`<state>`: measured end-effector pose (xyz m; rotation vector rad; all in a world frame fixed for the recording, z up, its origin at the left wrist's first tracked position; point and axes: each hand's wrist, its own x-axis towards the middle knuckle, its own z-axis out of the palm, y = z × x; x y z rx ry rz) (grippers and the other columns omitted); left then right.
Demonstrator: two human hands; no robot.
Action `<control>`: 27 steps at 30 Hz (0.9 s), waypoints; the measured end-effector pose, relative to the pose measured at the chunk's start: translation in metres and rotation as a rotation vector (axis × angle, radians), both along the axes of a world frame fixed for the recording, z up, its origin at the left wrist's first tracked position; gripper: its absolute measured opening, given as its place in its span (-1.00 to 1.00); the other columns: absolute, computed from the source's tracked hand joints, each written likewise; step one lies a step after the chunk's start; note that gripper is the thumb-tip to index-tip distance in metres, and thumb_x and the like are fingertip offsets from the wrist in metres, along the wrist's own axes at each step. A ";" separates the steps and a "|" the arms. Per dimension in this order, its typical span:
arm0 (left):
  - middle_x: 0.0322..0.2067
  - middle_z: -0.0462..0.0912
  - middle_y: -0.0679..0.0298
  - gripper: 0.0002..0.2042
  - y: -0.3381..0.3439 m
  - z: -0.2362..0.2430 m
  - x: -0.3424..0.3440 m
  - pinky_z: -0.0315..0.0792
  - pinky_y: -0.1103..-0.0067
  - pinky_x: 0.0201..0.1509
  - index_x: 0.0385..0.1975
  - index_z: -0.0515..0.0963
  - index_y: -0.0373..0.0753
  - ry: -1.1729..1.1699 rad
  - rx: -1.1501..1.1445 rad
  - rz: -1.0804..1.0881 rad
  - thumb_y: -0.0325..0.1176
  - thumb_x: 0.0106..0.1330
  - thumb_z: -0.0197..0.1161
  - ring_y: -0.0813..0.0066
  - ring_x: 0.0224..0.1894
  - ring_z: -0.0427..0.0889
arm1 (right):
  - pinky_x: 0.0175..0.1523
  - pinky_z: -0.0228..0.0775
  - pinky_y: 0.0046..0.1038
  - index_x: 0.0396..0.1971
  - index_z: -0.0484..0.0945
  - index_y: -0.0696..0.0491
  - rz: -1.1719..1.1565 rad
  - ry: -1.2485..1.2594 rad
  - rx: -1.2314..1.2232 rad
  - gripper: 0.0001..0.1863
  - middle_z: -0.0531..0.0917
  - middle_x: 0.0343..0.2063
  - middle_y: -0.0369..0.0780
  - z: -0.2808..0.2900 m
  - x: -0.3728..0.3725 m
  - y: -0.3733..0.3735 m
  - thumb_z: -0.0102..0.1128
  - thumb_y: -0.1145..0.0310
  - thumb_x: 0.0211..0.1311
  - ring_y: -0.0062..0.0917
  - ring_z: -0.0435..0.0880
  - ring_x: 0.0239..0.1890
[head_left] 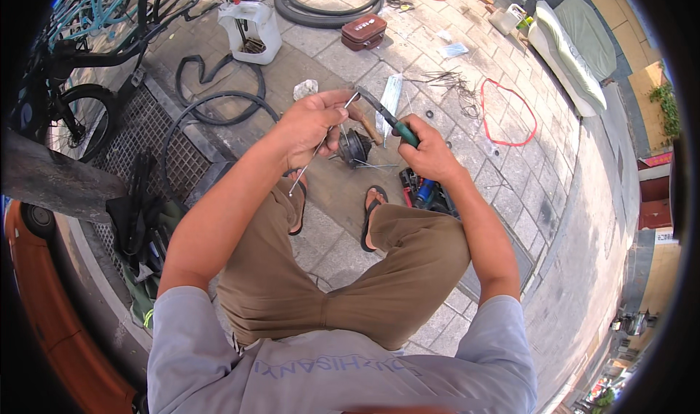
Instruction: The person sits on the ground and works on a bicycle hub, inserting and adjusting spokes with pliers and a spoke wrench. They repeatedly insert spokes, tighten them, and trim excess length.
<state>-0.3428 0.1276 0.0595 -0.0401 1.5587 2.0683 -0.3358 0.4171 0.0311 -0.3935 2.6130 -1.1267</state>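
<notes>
Pinched in the fingers of my left hand (317, 122) is a thin metal spoke (309, 163), slanting down toward my knees. My right hand (429, 150) is closed around the green handle of a pair of pliers (403, 131). Their dark head reaches the spoke's upper end beside my left fingertips; whether the jaws grip it I cannot tell. Below my hands, on the ground, lies a dark wheel hub (355, 148) with several loose spokes around it. Partly hidden by my left fingers, a wooden handle (367, 126) rests just behind the hub.
Blue and black tools (426, 194) lie by my right knee. Black tubes (219, 97), a cut white jug (249, 33), tires (328, 2) and a brown case (363, 33) are farther off. A red loop (509, 113) lies right. Bicycles (91, 56) and a metal grating (135, 129) are left.
</notes>
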 end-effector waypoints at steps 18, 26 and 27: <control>-0.52 0.67 0.17 -0.43 0.033 -0.047 -0.011 0.46 0.38 -0.39 -0.30 0.71 -0.51 0.201 -0.532 0.248 0.08 0.35 0.46 0.51 -0.49 0.57 | 0.05 0.52 0.08 0.00 0.52 0.19 -0.066 0.041 0.337 -0.69 0.71 -0.22 0.26 -0.024 -0.002 -0.035 0.16 0.38 0.31 0.22 0.69 -0.07; -0.65 0.43 0.40 -0.38 0.028 -0.044 -0.017 0.02 0.46 -0.63 -0.05 0.71 -0.50 0.060 -0.444 0.249 0.09 0.32 0.49 0.65 -0.67 0.24 | 0.05 0.53 0.07 -0.01 0.50 0.20 -0.056 0.080 0.389 -0.69 0.72 -0.22 0.24 -0.025 -0.008 -0.044 0.18 0.41 0.31 0.19 0.71 -0.08; -0.58 0.51 0.33 -0.44 0.029 -0.038 -0.015 0.16 0.44 -0.56 -0.14 0.69 -0.52 0.055 -0.440 0.260 0.02 0.32 0.50 0.60 -0.60 0.35 | 0.05 0.53 0.07 -0.01 0.50 0.20 -0.051 0.104 0.401 -0.70 0.72 -0.22 0.23 -0.029 -0.009 -0.042 0.19 0.41 0.30 0.18 0.71 -0.08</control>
